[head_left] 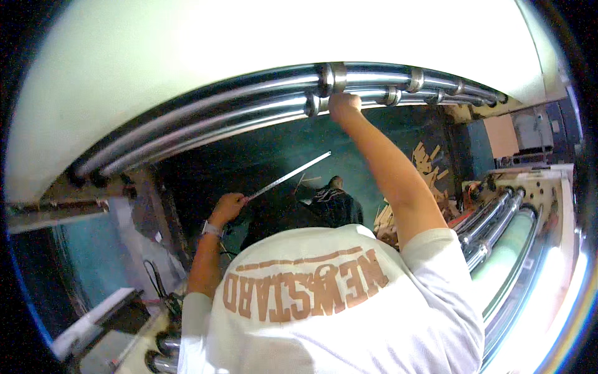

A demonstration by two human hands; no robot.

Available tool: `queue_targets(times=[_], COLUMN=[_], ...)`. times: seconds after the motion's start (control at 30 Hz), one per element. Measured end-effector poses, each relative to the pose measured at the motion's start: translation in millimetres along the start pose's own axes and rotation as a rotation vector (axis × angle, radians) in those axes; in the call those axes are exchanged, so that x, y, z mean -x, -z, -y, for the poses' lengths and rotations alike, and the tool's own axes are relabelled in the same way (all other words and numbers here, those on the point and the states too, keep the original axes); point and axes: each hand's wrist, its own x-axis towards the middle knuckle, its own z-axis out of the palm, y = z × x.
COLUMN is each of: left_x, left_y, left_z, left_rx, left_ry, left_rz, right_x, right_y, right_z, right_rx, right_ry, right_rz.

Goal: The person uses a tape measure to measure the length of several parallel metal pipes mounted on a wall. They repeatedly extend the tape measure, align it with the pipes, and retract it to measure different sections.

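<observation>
My left hand (229, 206), with a pale band (212, 229) on its wrist, is closed around one end of a long steel ruler (288, 176). The ruler's free end slants up to the right, below the rollers and apart from them. My right hand (344, 107) reaches far forward and is closed at the lower steel shaft (249, 113), just right of its dark ring collar (313, 104). The fingertips are hidden behind the shaft. Above it runs a parallel upper shaft (249, 88) with a wider collar (332, 78).
A large white panel or sheet (280, 31) spans the far side. Several wood scraps (427, 165) lie on the dark green floor (367, 140). At right stands a machine frame with steel rods and a pale green roller (507, 243). Cables (154, 278) hang at lower left.
</observation>
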Motion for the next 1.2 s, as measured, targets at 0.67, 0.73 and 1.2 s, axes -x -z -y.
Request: queue_targets(times=[0.67,0.73,1.2], left_x=[38,41,31], left_y=[25,31,2], left_z=[46,32,32], left_rx=[-0.081,-0.056,-0.16], left_ry=[0.12,0.169,0.195], left_rz=[-0.004,-0.052,-0.047], right_x=[-48,-60,-11], right_y=[-127,-143,-51], right_z=[6,-11,72], right_rx=[-2.542,-2.479,-1.801], right_ry=[-0.123,-0.158,0.307], right_rz=[0.057,-0.011,0.053])
